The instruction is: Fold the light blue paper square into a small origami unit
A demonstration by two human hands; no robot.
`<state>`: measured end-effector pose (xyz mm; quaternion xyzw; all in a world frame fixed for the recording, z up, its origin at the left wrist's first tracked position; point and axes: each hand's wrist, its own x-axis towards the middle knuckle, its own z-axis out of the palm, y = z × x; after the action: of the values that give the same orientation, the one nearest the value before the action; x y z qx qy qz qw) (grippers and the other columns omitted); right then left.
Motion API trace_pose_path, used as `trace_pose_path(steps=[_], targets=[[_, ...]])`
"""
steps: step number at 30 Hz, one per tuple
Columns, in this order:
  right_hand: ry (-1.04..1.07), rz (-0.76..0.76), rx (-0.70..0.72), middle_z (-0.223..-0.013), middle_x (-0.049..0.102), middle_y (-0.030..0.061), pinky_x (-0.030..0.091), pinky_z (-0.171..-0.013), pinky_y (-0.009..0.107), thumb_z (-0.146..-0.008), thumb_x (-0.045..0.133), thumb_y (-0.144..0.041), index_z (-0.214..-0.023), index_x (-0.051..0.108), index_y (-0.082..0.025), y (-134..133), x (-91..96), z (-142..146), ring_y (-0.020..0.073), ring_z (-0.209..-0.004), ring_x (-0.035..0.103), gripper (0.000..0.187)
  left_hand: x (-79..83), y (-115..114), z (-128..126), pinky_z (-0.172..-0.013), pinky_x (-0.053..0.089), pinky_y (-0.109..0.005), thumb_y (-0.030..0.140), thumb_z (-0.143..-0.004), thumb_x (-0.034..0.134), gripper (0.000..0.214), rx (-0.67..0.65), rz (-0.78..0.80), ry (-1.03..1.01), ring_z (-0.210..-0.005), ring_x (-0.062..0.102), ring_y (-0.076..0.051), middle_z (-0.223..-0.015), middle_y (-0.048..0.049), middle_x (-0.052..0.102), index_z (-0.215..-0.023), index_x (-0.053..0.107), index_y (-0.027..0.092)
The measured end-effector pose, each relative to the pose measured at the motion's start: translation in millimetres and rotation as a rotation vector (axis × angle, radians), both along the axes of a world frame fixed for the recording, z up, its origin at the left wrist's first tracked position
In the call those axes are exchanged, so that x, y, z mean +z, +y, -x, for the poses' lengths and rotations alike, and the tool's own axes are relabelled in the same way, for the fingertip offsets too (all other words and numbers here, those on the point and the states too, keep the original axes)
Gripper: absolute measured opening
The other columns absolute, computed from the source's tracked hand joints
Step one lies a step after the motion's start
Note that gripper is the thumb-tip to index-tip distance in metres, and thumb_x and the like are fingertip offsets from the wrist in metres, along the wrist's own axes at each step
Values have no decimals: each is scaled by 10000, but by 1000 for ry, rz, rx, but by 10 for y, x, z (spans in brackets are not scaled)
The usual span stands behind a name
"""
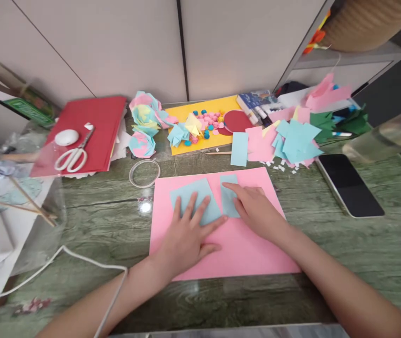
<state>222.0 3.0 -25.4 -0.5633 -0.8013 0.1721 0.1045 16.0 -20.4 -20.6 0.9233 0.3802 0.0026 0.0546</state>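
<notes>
A sheet of pink paper (221, 253) lies flat on the table in front of me. On it rests a light blue square of paper (200, 190), slightly turned, with my left hand (186, 234) spread flat over its lower part. A narrower light blue paper strip (229, 199) lies just to its right. My right hand (256, 209) touches that strip with index finger stretched out and thumb apart from it; the other fingers are curled under and partly hidden. Neither hand lifts anything.
White scissors (71, 159) lie on red paper (96, 122) at the left. A tape roll (144, 173) sits near the pink sheet. Paper flowers (144, 117), yellow card (182, 146) and blue cut pieces (297, 141) line the back. A phone (351, 185) lies right; a white cable (91, 264) crosses my left forearm.
</notes>
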Motion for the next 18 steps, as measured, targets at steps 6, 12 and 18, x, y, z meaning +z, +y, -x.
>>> trace_pose_path(steps=[6,12,18], targets=[[-48,-51,29,-903,600,66,315,-779,312,-824,322,-102,-1243,343,-207,-29,-9,-13,196,-850,530,432,13,-85,18,-932,91,-625,585,-777,294,545,5,-25,-23,-1266,62,-380,-1425,-58,84,-1288,232,407],[-96,-65,22,-902,610,82,312,-752,280,-828,310,-117,-1263,318,-169,-77,41,5,198,-855,541,438,9,-157,62,-936,78,-618,603,-783,218,573,-19,-27,-27,-1273,43,-361,-1425,-65,85,-1309,194,377],[-117,-122,32,-890,624,72,315,-744,266,-816,322,-107,-1247,342,-171,-115,85,36,191,-865,552,436,15,-188,92,-950,94,-599,630,-768,203,647,-7,-47,-16,-1279,67,-333,-1411,-87,157,-1327,192,303]])
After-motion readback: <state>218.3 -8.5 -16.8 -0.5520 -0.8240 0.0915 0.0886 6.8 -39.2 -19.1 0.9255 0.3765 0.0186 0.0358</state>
